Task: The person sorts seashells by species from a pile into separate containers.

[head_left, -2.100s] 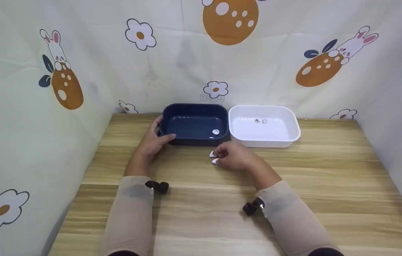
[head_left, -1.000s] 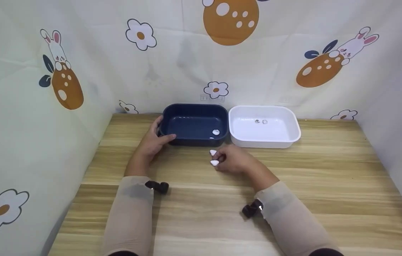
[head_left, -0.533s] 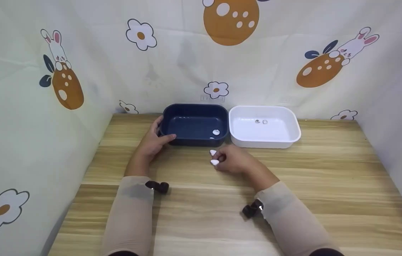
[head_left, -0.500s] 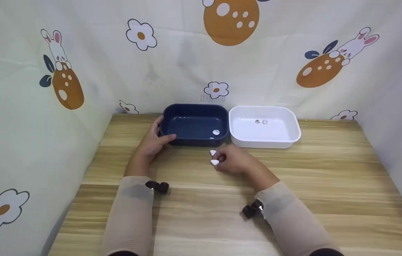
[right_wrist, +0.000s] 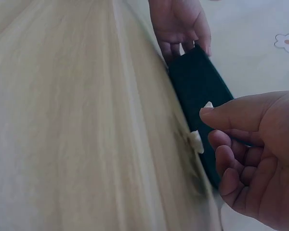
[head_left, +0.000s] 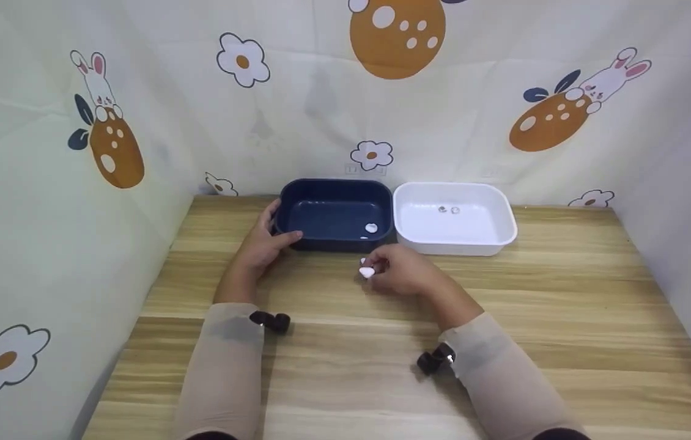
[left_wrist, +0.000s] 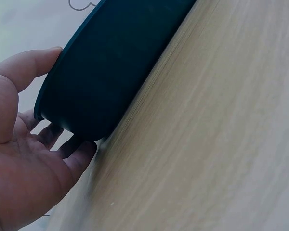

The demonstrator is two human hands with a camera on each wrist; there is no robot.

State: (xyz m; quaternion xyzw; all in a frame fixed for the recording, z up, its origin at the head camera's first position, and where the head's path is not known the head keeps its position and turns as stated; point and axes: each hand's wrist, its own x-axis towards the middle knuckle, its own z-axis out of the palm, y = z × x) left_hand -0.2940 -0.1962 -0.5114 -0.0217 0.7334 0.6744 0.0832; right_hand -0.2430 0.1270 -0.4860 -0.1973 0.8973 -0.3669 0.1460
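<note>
My left hand (head_left: 258,245) grips the left end of the dark blue bin (head_left: 321,245), with the thumb at its front rim and the fingers on its side. In the left wrist view the fingertips reach down near the bin's bottom edge. Just in front of that bin's right corner, my right hand (head_left: 403,269) has curled fingers and holds small white pieces at its fingertips. One white piece (head_left: 367,272) shows plainly; another white piece (right_wrist: 208,104) is mostly hidden behind the thumb. They may be shells, but I cannot tell.
A white bin (head_left: 452,249) stands right of the dark blue one, touching or nearly so; two tiny clear-looking items (head_left: 448,209) lie in it. One white shell-like piece (head_left: 371,228) lies in the blue bin. Patterned cloth hangs behind the wooden table (head_left: 333,366).
The two white pieces at my right fingertips are closer together, the nearer one having moved up and slightly left. My right hand has shifted slightly; the left hand and both bins have not moved.
</note>
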